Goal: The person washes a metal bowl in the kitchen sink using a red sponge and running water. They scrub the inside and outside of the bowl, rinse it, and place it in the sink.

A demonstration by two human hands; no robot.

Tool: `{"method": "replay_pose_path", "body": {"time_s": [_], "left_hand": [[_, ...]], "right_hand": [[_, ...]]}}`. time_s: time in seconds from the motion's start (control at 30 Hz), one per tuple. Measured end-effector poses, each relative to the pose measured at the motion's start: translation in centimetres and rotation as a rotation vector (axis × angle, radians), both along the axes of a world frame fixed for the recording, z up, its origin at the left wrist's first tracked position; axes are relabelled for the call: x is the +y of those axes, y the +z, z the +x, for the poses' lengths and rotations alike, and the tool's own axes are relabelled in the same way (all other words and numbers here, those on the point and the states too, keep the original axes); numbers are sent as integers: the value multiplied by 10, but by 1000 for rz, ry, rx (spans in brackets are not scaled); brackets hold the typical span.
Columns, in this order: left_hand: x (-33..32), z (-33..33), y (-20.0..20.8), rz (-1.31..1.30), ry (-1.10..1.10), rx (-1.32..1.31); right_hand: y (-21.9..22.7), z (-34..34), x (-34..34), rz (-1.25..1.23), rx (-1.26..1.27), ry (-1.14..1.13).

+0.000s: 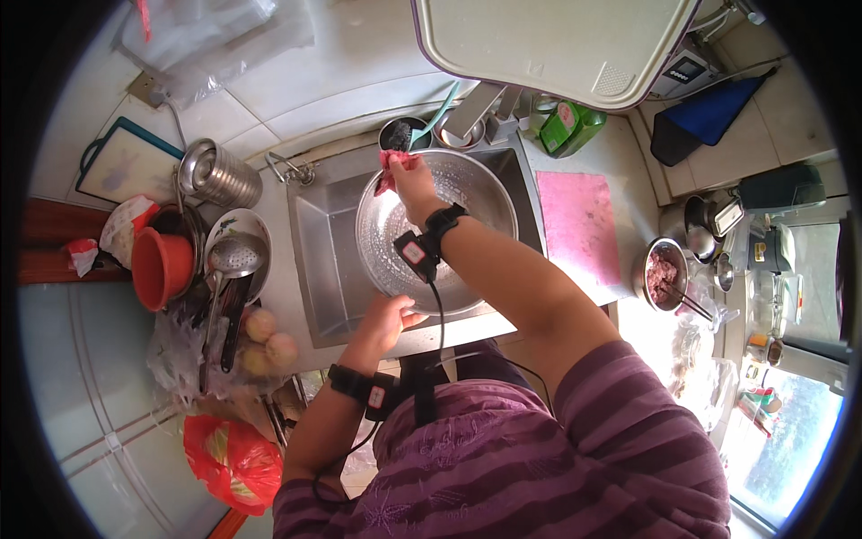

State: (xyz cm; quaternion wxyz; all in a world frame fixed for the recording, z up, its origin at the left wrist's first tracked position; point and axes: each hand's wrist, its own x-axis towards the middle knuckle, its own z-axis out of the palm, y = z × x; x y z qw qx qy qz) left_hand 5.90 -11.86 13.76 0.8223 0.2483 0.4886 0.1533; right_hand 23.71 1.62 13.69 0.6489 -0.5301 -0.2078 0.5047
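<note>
A wide metal basin with wet-looking, spotted inner walls sits over the sink. My left hand is closed on its near rim, with the thumb along the edge. Across the basin, my right hand pinches a crumpled red piece at the far left rim. Whether that piece is cloth or raw meat I cannot tell. Just beyond it are a black scrubber and a brush with a pale green handle. Both wrists wear black straps with small boxes and cables.
The faucet stands behind the sink's left corner. On the left are a steel pot, a red plastic bowl, a skimmer and several peaches. To the right lie a pink cloth and a bowl of meat.
</note>
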Motion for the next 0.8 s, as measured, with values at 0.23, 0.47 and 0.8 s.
{"method": "replay_pose_path", "body": {"time_s": [0.23, 0.47, 0.8], "left_hand": [[23, -19, -10, 73, 36, -160], [49, -28, 0, -211, 91, -285], [50, -31, -5, 10, -226, 151]], "right_hand": [[12, -42, -65, -84, -72, 1112], [-13, -14, -79, -147, -568, 1679], [-12, 89, -57, 435, -2170, 746]]}}
